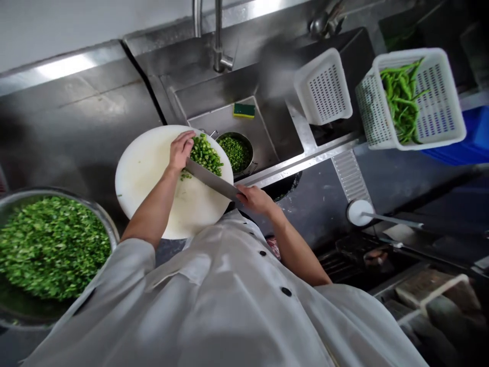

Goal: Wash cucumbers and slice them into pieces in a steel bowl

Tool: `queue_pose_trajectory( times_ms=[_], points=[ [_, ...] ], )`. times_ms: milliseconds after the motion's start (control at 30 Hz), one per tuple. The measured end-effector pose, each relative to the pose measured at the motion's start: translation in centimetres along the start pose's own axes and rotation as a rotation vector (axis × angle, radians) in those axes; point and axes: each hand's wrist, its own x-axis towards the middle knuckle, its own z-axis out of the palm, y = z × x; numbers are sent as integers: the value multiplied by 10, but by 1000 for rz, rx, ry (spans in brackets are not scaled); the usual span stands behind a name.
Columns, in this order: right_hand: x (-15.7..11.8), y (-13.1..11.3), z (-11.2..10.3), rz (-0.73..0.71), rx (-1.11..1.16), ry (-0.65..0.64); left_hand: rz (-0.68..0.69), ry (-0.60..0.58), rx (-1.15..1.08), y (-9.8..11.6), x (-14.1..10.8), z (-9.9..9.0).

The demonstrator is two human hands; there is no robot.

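My right hand (254, 198) grips the handle of a wide-bladed kitchen knife (214, 181), whose blade reaches left across a round white cutting board (145, 173). Chopped green peppers (206, 154) lie heaped along the far side of the blade. My left hand (181, 149) rests at the blade's far end, its fingers stretched out beside the heap and touching its edge. Just past the board's right rim, a metal pot (252, 153) in the sink holds more chopped green pieces (234, 152).
A large metal bowl (110, 224) of chopped greens stands at left. In the sink (263, 122) lies a green-and-yellow sponge (244, 110) below a faucet (219, 46). Rightward are a white basket (324, 86) and another basket (443, 102) with whole green peppers (403, 99).
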Motion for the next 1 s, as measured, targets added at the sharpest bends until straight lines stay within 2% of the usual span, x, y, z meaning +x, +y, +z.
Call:
queue_pose_trajectory(
  times_ms=[133, 300, 367, 433, 500, 567, 700, 767, 833, 933, 1000],
  points=[
    [-2, 18, -5, -12, 59, 73, 0, -107, 8, 11, 48, 33],
    [-10, 19, -9, -46, 116, 61, -100, -401, -83, 31, 104, 80],
    [-17, 16, -10, -54, 112, 52, -166, -492, -174, 41, 122, 88],
    [-26, 14, -12, -90, 87, 39, -217, -514, -229, 52, 136, 83],
    [-31, 8, -11, -178, 65, 4, -229, -487, -261, 62, 144, 67],
    [-29, -6, -8, -296, 63, -50, -200, -443, -300, 71, 144, 42],
    [1, -64, 10, -496, 131, -216, -163, -252, -326, 77, 116, -15],
    [22, -95, 24, -509, 164, -278, -208, -90, -280, 70, 92, -45],
    [38, -116, 36, -443, 184, -275, -264, 108, -229, 57, 59, -77],
    [51, -121, 45, -303, 204, -175, -347, 431, -175, 32, -3, -120],
    [54, -112, 43, -212, 218, -90, -418, 582, -135, 16, -51, -137]
  ],
)
